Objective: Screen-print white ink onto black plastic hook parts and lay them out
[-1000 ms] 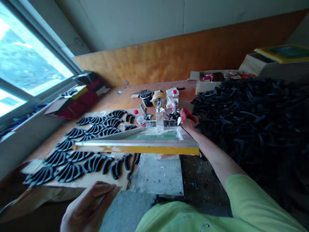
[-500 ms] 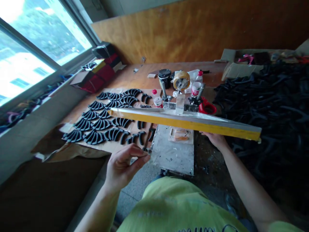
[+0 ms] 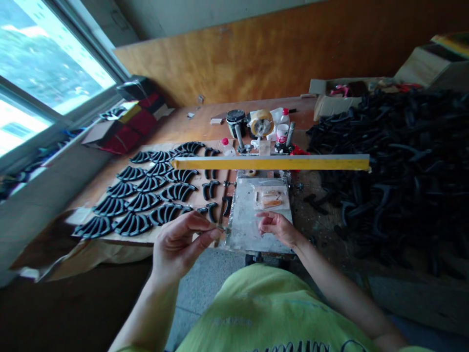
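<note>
Metal plate, one; hands, two

A reddish-brown wooden bench carries the load. On its left lies a cardboard sheet, covered with fanned rows of curved black parts. Beside the sheet is a grey metal plate. At the right, a large heap of black parts covers the bench, with loose pieces between heap and plate. Farther back stand a black-lidded tub, 2 red-capped bottles well apart, and 1 open cardboard box just behind the heap.
</note>
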Demonstrator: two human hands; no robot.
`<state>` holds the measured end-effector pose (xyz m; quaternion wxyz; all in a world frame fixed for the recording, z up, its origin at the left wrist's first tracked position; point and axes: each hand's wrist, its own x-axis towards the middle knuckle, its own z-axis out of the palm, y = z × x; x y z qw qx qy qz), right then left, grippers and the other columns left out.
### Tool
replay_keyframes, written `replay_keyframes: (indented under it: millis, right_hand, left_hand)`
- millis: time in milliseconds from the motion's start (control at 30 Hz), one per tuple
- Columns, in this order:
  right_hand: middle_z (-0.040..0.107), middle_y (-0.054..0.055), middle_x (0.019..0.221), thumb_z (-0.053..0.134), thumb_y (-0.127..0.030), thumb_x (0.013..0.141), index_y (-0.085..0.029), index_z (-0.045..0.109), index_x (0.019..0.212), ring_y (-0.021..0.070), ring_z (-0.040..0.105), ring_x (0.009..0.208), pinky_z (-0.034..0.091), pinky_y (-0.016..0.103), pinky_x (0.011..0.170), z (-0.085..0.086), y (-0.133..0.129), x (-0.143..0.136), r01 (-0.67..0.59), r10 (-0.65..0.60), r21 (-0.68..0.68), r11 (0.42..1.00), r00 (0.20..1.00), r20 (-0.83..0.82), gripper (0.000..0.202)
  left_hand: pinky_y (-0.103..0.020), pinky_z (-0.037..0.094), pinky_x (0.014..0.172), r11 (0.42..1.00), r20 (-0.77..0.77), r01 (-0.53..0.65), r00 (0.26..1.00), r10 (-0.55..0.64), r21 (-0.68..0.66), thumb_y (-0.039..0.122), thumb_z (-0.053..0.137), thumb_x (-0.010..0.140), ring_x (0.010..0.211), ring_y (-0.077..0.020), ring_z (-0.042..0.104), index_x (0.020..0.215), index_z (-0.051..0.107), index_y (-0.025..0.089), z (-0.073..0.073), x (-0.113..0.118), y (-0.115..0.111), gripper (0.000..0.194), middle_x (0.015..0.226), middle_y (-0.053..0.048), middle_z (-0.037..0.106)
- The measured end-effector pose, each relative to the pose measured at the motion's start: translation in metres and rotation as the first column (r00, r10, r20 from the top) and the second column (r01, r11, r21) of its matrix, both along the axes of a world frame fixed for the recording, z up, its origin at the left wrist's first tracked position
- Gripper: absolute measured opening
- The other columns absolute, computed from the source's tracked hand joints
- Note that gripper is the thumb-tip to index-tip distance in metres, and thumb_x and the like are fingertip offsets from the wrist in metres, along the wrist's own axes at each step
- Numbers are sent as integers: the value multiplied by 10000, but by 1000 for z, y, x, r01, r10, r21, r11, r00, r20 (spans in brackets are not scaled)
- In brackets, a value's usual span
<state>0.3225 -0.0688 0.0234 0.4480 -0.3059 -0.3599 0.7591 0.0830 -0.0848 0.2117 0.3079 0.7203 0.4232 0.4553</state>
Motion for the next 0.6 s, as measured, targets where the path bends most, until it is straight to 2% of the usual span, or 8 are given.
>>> replay_keyframes:
  millis: [100, 200, 300, 400, 500, 600]
  right_hand:
    - [659, -34, 689, 812, -284, 670, -225, 681, 1016, 109, 593, 602, 476, 278, 665, 5, -5, 5, 103, -103, 8, 995, 992, 72, 374]
    - [657, -42, 676, 812, -281, 654, -228, 682, 996, 106, 587, 600, 473, 274, 676, 18, -8, 23, 249, -252, 35, 968, 951, 181, 370]
    - [660, -40, 670, 815, -290, 627, -222, 677, 989, 114, 595, 610, 476, 276, 682, 31, -14, 43, 400, -401, 61, 914, 874, 274, 393]
    - [674, -25, 683, 816, -305, 610, -211, 670, 1013, 131, 616, 626, 491, 294, 693, 33, -24, 55, 449, -431, 44, 893, 822, 372, 440]
    - [681, -10, 688, 820, -328, 594, -193, 672, 989, 139, 623, 619, 503, 298, 675, 23, -33, 60, 459, -409, -2, 889, 795, 448, 443]
    - [677, 0, 692, 818, -362, 578, -179, 679, 924, 140, 618, 599, 507, 292, 634, 5, -33, 65, 512, -437, -9, 859, 743, 506, 416]
  left_hand:
    - [-233, 534, 572, 998, 35, -61, 997, 62, -32, 173, 746, 728, 617, -131, 649, 732, 692, 188, -7, -10, -1, 56, 676, -15, 671]
    - [-221, 536, 577, 976, 86, -158, 981, 172, -149, 210, 770, 706, 601, -119, 641, 741, 685, 176, -26, -14, 3, 98, 688, -5, 669]
    - [-204, 533, 578, 922, 176, -232, 939, 295, -312, 274, 793, 680, 599, -111, 633, 746, 672, 163, -58, -11, 15, 176, 680, 0, 675]
    - [-218, 548, 596, 858, 263, -206, 896, 359, -471, 337, 809, 644, 587, -107, 624, 735, 659, 156, -98, -5, 32, 252, 664, 10, 665]
    - [-223, 551, 586, 790, 280, -167, 875, 395, -590, 384, 816, 618, 562, -98, 609, 740, 652, 153, -137, 1, 48, 309, 655, 22, 645]
    - [-242, 557, 598, 722, 257, -136, 877, 407, -678, 421, 821, 593, 557, -100, 609, 767, 652, 148, -169, 9, 56, 365, 654, 25, 629]
